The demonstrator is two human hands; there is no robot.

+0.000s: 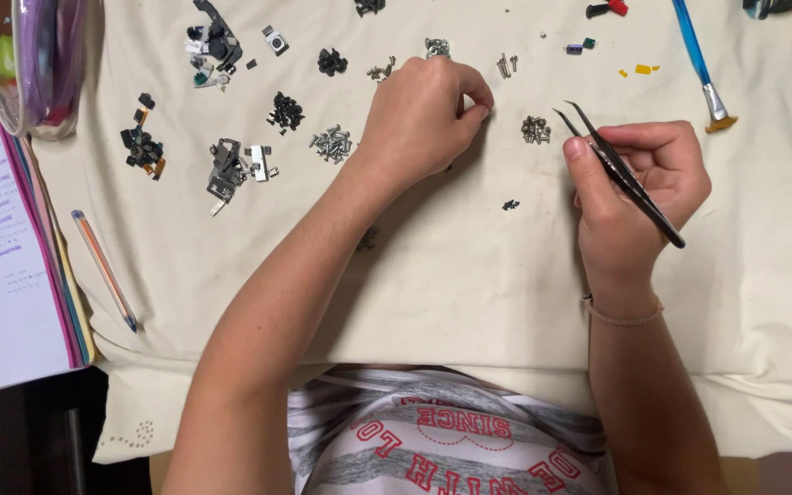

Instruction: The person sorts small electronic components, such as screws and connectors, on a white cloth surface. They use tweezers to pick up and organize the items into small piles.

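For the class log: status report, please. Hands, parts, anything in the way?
Left hand pinched shut, contents hidden. Right hand grips black tweezers, tips apart. Screw pile just left of tips. Cloth between hands bare but for small black bits.

One package is in view: a clear plastic pouch (34,64) with a zip edge, rounded in outline, at the far left corner of the counter (469,284). Purple contents show through its wall, and a patterned panel runs along its left side. No labels, signs or screens are visible.
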